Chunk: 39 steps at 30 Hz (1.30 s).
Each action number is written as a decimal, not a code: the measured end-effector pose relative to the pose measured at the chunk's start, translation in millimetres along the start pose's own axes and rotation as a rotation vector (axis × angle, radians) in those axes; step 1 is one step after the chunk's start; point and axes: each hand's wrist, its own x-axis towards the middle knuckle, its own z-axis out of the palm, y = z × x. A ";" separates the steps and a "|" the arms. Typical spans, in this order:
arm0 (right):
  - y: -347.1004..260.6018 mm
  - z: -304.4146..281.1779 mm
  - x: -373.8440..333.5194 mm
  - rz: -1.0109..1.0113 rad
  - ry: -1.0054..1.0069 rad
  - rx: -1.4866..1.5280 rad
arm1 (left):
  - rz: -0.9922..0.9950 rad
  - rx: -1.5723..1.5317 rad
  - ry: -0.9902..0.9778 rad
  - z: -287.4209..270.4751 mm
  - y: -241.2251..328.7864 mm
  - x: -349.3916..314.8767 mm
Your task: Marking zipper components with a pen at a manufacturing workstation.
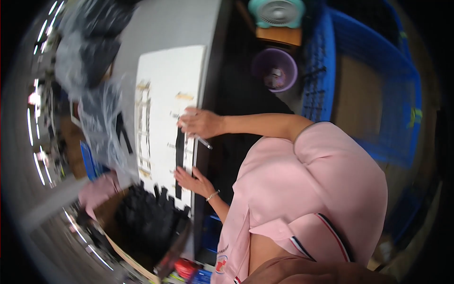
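Observation:
A narrow black fabric strip (179, 154) lies along the edge of a white board (163, 113) on the table. My right hand (201, 123) rests at the strip's upper end, fingers closed round a slim white-and-dark pen (204, 141) whose end sticks out toward my body. My left hand (195, 182), with a bracelet at the wrist, lies flat on the strip's lower part, fingers apart. Dark marks and pieces of yellowish tape (185, 96) show on the board around the strip.
A cardboard box (111, 239) heaped with black strips (151, 217) stands beside the board. Clear plastic bags (101, 109) lie along the table's far side. A purple bin (288, 71), a green fan (278, 13) and a blue crate (326, 71) are at the right.

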 end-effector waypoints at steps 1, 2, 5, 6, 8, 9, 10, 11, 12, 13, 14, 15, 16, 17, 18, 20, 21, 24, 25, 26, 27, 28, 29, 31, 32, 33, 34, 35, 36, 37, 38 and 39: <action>1.0 -3.0 0.2 0.012 -0.017 -0.028 | -0.024 0.006 -0.036 -2.1 8.8 0.3; -0.8 -4.2 1.7 0.030 -0.048 -0.021 | -0.045 0.000 -0.021 -0.1 9.5 -2.9; -7.3 -12.1 9.2 0.038 -0.122 -0.045 | -0.065 -0.034 -0.004 -2.8 11.4 -5.4; -8.3 -16.4 12.0 0.043 -0.141 -0.053 | -0.072 -0.054 -0.011 -3.9 12.1 -4.5; -9.4 -22.4 14.3 0.055 -0.198 -0.077 | -0.097 -0.100 -0.032 -7.2 14.9 -4.2; -9.5 -24.7 15.8 0.066 -0.220 -0.064 | -0.115 -0.113 -0.035 -7.8 15.0 -5.2; -8.4 -28.1 16.2 0.060 -0.246 -0.078 | -0.123 -0.130 -0.040 -8.2 16.4 -4.4; -7.6 -28.6 16.1 0.053 -0.258 -0.070 | -0.139 -0.131 -0.047 -9.9 18.6 -4.1; -6.2 -28.7 16.3 0.048 -0.271 -0.064 | -0.153 -0.132 -0.054 -11.4 20.5 -3.1; -5.1 -30.8 18.0 0.029 -0.290 -0.050 | -0.155 -0.138 -0.065 -13.2 21.0 -1.5; -3.1 -31.1 19.1 0.032 -0.291 -0.087 | -0.160 -0.156 -0.067 -14.0 22.7 0.2; -0.3 -32.1 20.0 0.035 -0.292 -0.126 | -0.163 -0.164 -0.081 -14.5 24.6 2.0; 3.9 -35.3 21.4 0.057 -0.313 -0.141 | -0.163 -0.172 -0.092 -14.7 27.1 4.8; 9.7 -35.5 21.2 0.056 -0.325 -0.171 | -0.164 -0.157 -0.090 -14.7 27.6 4.7; 17.2 -37.0 20.6 0.056 -0.336 -0.200 | -0.170 -0.158 -0.082 -14.0 28.7 5.4; 28.7 -43.5 26.7 0.086 -0.330 -0.248 | -0.171 -0.162 -0.063 -12.7 28.0 5.2; 36.2 -46.3 26.7 0.086 -0.341 -0.234 | -0.171 -0.167 -0.044 -11.6 25.2 3.2; 46.1 -49.3 26.4 0.042 -0.364 -0.204 | -0.188 -0.166 -0.003 -16.8 22.2 -0.6; 46.3 -47.2 24.0 0.032 -0.344 -0.201 | -0.205 -0.164 0.012 -16.5 20.0 -4.2; 46.7 -47.6 23.5 0.024 -0.328 -0.187 | -0.238 -0.154 0.019 -17.7 17.5 -7.2; 45.6 -45.9 22.7 0.021 -0.317 -0.175 | -0.269 -0.146 0.026 -20.1 14.7 -10.4; 45.6 -46.5 21.3 0.024 -0.304 -0.174 | -0.292 -0.146 0.030 -20.8 12.2 -13.0; 45.4 -46.5 20.9 0.021 -0.307 -0.180 | -0.322 -0.154 0.040 -21.1 7.2 -16.3; 44.7 -46.0 22.1 0.010 -0.313 -0.172 | -0.346 -0.167 0.038 -23.7 -2.5 -22.1; 44.5 -46.5 22.8 0.014 -0.312 -0.178 | -0.350 -0.183 0.030 -24.6 -5.7 -24.1; 45.3 -47.5 23.8 0.013 -0.332 -0.175 | -0.356 -0.185 0.033 -24.8 -6.7 -25.2; 42.8 -47.9 25.8 0.008 -0.334 -0.177 | -0.355 -0.178 0.046 -25.0 -6.3 -25.0; 40.0 -48.6 28.6 0.034 -0.352 -0.172 | -0.354 -0.172 0.059 -25.1 -6.7 -25.1; 37.0 -48.9 32.1 0.060 -0.370 -0.168 | -0.357 -0.177 0.061 -24.8 -8.2 -26.0; 32.7 -48.9 38.4 0.053 -0.372 -0.174 | -0.356 -0.180 0.078 -23.7 -8.4 -25.4; 26.2 -47.0 44.2 0.072 -0.343 -0.122 | -0.355 -0.182 0.096 -22.9 -8.8 -24.8; 18.0 -44.3 50.3 0.090 -0.314 -0.069 | -0.358 -0.190 0.099 -22.9 -10.6 -24.4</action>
